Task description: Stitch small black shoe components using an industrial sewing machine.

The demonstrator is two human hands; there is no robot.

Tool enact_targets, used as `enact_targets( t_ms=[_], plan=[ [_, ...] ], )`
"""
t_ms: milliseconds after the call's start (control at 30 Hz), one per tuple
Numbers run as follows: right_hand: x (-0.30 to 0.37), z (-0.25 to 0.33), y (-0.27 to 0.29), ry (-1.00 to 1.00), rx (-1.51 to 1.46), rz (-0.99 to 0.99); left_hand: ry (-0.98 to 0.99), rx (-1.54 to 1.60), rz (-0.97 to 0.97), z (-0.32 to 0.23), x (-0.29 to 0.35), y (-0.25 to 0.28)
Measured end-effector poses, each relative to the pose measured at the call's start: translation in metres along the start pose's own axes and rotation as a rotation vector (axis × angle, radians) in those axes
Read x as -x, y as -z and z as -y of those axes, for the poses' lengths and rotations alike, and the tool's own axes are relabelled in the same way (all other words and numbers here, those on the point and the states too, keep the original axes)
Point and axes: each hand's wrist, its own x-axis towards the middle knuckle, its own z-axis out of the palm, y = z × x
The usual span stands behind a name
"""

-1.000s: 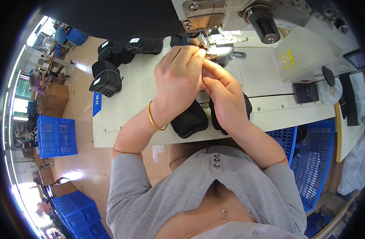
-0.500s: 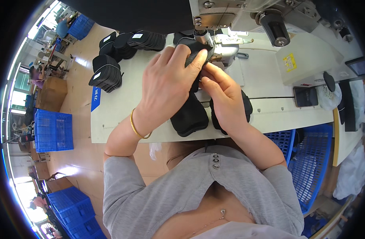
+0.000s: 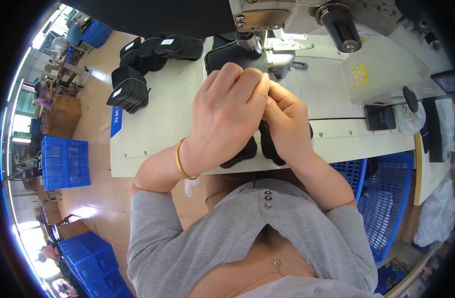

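Note:
My left hand (image 3: 222,111), with a gold bangle on the wrist, is closed, its thumb and fingertips meeting those of my right hand (image 3: 287,119). The right hand is pinched shut too. Whatever lies between the fingertips is hidden or too small to make out. Just beyond them a black padded fabric piece (image 3: 227,57) lies under the presser foot of the sewing machine (image 3: 265,20). Below my hands, near the table's front edge, more black pieces (image 3: 241,155) lie partly covered by the hands.
Bundled stacks of black pieces (image 3: 128,89) stand at the table's left. On the right are a dark phone-like device (image 3: 380,118), a clear plastic bag (image 3: 410,119) and a blue basket (image 3: 386,203) beside my lap. Blue crates (image 3: 64,161) stand on the floor to the left.
My left hand has come off the black piece at the needle and moved right and nearer, to the right hand's fingertips. More of the piece under the presser foot now shows.

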Motion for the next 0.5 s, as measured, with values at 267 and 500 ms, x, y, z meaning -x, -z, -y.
enact_targets(
  t_ms=[267,500],
  plan=[
    [-0.013,0.002,0.002,0.014,-0.072,0.016,0.073,-0.021,0.011,0.008,-0.009,-0.007],
    [-0.011,0.003,0.001,0.033,-0.084,0.008,0.091,0.084,-0.014,0.013,0.006,-0.007]
  ],
)
